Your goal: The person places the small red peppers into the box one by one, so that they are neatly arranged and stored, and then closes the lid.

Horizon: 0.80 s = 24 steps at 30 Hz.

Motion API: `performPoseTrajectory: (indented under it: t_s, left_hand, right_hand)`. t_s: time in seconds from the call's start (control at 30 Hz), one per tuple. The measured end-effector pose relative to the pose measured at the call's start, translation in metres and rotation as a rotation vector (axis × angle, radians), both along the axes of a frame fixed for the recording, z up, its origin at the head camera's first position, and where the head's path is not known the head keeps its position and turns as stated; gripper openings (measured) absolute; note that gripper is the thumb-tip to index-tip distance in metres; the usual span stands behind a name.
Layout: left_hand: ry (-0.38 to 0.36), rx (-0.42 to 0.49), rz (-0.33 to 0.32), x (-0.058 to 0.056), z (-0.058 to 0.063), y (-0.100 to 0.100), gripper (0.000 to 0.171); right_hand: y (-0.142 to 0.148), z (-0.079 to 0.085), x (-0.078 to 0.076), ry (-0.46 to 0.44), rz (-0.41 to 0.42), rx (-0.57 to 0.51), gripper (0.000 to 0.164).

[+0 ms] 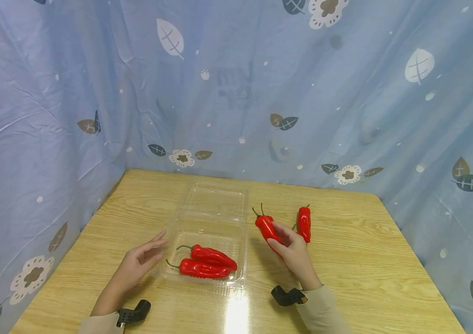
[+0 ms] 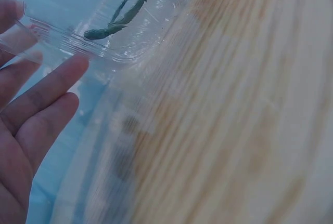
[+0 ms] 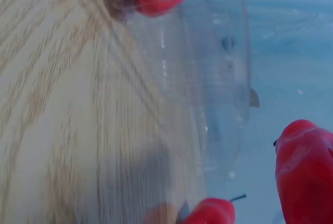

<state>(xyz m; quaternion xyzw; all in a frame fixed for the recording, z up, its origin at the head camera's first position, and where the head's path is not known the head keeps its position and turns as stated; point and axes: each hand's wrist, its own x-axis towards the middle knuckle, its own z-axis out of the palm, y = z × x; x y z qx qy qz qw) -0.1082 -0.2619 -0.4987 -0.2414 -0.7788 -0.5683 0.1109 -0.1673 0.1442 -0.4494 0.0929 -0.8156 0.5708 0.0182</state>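
Observation:
A clear hinged plastic container [image 1: 242, 273] lies opened flat on the wooden table, its lid [image 1: 213, 204] at the back. Two red peppers [image 1: 205, 269] rest in its near half, green stems to the left. My left hand [image 1: 138, 262] is at the container's left side, fingers extended; in the left wrist view the fingertips [image 2: 75, 70] are right at the clear rim. Right of the container, my right hand [image 1: 288, 248] grips red pepper [image 1: 265, 227] above the table between thumb and fingers. Two stems stick out at its top. The right wrist view shows red peppers [image 3: 307, 177] up close.
Another red pepper [image 1: 304, 222] lies on the table beyond my right hand, with a second stem beside it. A blue patterned curtain [image 1: 236, 93] hangs behind and at both sides of the wooden table [image 1: 353, 260]. Black wrist mounts [image 1: 288, 296] sit at both sleeves.

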Motion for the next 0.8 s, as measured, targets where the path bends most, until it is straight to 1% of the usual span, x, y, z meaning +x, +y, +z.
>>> performPoseTrajectory:
  t_s: [0.17,0.27,0.37,0.57,0.8]
  left_hand:
    - [-0.003,-0.007,-0.004,0.0,0.001,0.0,0.034]
    - [-0.007,-0.005,-0.01,0.0,0.001,0.0,0.034]
    - [-0.006,-0.008,-0.004,0.0,0.002,0.0,0.034]
    - [-0.007,-0.009,0.017,0.0,0.002,0.0,0.034]
    - [-0.019,-0.019,0.019,0.001,0.002,0.0,0.034]
  right_hand:
    - [-0.01,-0.001,-0.004,0.003,0.013,-0.024,0.047]
    - [-0.015,0.0,-0.004,0.008,0.008,-0.019,0.047]
    - [-0.02,0.001,-0.006,0.008,0.01,-0.02,0.046]
    - [-0.028,0.003,-0.011,-0.003,0.045,-0.039,0.048]
    - [-0.035,0.009,-0.016,-0.005,0.087,-0.035,0.048]
